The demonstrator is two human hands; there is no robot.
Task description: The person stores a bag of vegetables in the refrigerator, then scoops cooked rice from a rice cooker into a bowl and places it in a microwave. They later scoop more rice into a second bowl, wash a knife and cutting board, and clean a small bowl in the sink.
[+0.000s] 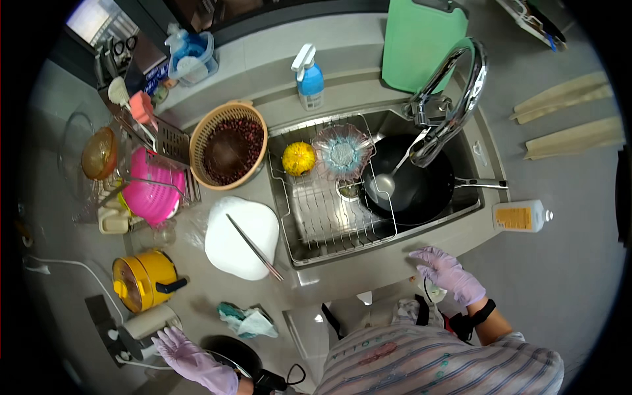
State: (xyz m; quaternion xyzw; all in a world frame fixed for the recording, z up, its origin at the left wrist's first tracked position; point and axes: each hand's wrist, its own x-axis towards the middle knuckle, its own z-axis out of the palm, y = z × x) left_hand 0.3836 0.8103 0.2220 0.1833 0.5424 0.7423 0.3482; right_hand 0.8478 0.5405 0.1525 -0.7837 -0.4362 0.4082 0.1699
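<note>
Both hands wear thin lilac gloves. My left hand (pixel 185 355) is spread beside a grey and beige cylindrical appliance (pixel 150 328), above a dark round pot (pixel 232 350); nothing shows in its grasp. My right hand (pixel 442 271) is at the counter's front edge, below the sink, fingers apart and holding nothing visible. In the sink lies a black frying pan (pixel 419 197) with a metal ladle (pixel 383 186) in it. A wire rack (pixel 345 232) spans the sink, bearing a yellow fruit-like ball (pixel 298 159) and a pink and blue glass bowl (pixel 343 152). Chopsticks (pixel 254 246) rest across a white dish (pixel 222 247).
A colander of dark red beans (pixel 254 140), a pink basket (pixel 150 187) and a yellow cooker (pixel 148 284) stand left. Crumpled cloths (pixel 247 318) lie near the front. Behind are a blue spray bottle (pixel 310 84), a green cutting board (pixel 419 44) and a curved faucet (pixel 476 94).
</note>
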